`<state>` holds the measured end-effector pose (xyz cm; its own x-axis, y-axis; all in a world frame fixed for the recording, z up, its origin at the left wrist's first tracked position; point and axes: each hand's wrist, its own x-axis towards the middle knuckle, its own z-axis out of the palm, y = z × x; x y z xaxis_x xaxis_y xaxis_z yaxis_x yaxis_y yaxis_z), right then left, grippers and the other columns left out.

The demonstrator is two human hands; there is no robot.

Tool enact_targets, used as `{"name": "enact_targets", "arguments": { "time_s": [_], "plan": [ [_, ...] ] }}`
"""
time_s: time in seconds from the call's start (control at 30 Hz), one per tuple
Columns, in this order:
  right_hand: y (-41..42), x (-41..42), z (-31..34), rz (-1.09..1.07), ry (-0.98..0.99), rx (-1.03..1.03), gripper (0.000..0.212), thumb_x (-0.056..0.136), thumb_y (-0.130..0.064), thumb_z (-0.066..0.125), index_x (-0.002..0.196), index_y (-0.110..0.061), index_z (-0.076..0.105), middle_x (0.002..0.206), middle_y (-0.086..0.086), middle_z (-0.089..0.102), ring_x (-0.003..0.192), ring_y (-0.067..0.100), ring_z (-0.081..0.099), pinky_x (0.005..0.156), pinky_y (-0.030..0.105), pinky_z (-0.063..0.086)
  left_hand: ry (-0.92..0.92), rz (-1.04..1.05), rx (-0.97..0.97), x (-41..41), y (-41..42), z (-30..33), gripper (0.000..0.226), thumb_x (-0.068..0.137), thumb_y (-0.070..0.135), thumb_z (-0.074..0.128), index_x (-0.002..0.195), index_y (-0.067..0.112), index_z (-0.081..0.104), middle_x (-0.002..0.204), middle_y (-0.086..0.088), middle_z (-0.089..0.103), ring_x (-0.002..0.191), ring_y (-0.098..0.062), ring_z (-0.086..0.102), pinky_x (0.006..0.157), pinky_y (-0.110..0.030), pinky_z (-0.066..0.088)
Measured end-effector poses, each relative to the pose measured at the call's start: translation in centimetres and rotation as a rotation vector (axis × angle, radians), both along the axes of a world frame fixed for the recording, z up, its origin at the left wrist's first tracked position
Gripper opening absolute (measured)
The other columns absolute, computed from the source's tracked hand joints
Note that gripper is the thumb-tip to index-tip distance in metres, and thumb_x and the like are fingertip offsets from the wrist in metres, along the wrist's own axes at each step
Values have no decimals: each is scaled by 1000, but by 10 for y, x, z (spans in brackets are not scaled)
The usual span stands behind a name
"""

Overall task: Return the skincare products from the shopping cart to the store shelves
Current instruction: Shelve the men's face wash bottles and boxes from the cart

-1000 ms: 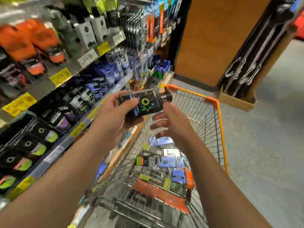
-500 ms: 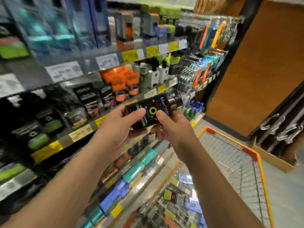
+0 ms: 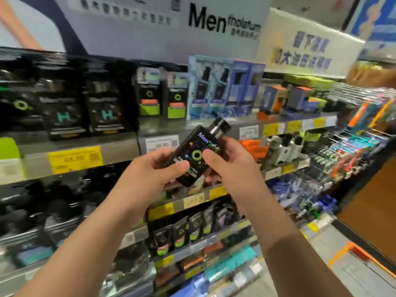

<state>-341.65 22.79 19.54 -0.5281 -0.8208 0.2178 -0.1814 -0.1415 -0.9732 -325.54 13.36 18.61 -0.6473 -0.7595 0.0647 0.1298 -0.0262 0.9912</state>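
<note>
A flat black skincare bottle [image 3: 194,150] with a silver-and-black cap and a green ring on its label is tilted, cap up to the right, in front of the store shelves [image 3: 85,155]. My left hand [image 3: 147,176] grips its lower left side, thumb on the label. My right hand [image 3: 229,166] grips its right side, thumb pressed beside the green ring. Only an orange corner of the shopping cart [image 3: 362,256] shows at the lower right.
Black boxes [image 3: 64,108] fill the upper left shelf, with blue boxes [image 3: 225,88] to the right. Orange tubes [image 3: 254,147] and white bottles [image 3: 285,150] stand behind my right hand. Dark tubes [image 3: 188,230] line lower shelves. A brown wall panel [image 3: 372,200] is at right.
My view has swung up from the cart to the shelves. Both hands have raised the bottle and turned it from lying sideways to tilted with its cap up.
</note>
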Motion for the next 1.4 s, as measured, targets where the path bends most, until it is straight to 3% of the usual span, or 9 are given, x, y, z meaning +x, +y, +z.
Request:
{"name": "enact_targets", "arguments": {
  "time_s": [0.2,0.33,0.5,0.73,0.83,1.0,1.17,1.33,1.4],
  "plan": [
    [-48,44,34,142,143,-24,24,96,-28,71,118,-37,66,107,-11,76,88,9,74,65,26,58,90,119,-13,49,-28,11,48,72,25,76,119,20,71,107,-2,79,99,-18,76,85,-32,62],
    [-73,69,53,184,275,-44,10,98,-40,67,106,-35,69,99,-15,75,82,-1,67,67,18,49,131,182,-32,81,-41,16,34,84,12,74,116,20,71,107,-3,78,101,-18,75,82,-30,62],
    [-101,100,86,213,389,-86,28,88,-54,67,100,-29,71,92,-10,74,87,9,69,84,40,58,144,253,-80,116,-51,21,34,84,10,75,116,22,72,109,-2,78,101,-19,75,81,-30,62],
    [-134,145,144,324,624,-117,22,93,-35,75,114,-29,71,97,-13,74,84,-3,67,74,14,52,205,371,-142,161,-64,39,46,73,24,75,118,18,71,106,-2,79,99,-20,75,80,-32,63],
    [-148,164,165,361,696,-118,22,91,-35,77,111,-26,72,96,-9,76,88,6,71,81,25,58,156,411,-213,181,-70,50,38,83,27,74,121,27,73,109,3,78,103,-18,75,78,-25,60],
    [-171,188,188,379,842,-153,26,91,-39,78,114,-28,73,103,-12,75,94,4,69,89,26,55,98,570,-337,207,-84,57,35,93,26,75,127,36,72,115,14,76,112,-9,71,106,-41,50],
    [-192,198,193,363,916,-132,29,89,-43,78,116,-32,72,102,-17,72,91,-3,65,80,15,48,-28,775,-365,225,-93,52,33,92,28,75,124,33,73,110,23,75,102,3,71,104,-36,53],
    [-214,201,185,341,1017,-61,27,89,-41,78,114,-32,71,97,-21,67,83,-6,61,71,8,41,-115,760,-330,235,-108,47,24,90,42,74,113,50,72,107,23,76,105,0,71,105,-41,52],
    [-220,202,182,333,1088,-44,23,90,-42,77,111,-33,71,93,-22,66,84,-5,61,77,15,44,-127,750,-338,237,-111,47,21,93,38,72,111,50,73,104,22,77,102,0,72,102,-41,54]
  ]
}}
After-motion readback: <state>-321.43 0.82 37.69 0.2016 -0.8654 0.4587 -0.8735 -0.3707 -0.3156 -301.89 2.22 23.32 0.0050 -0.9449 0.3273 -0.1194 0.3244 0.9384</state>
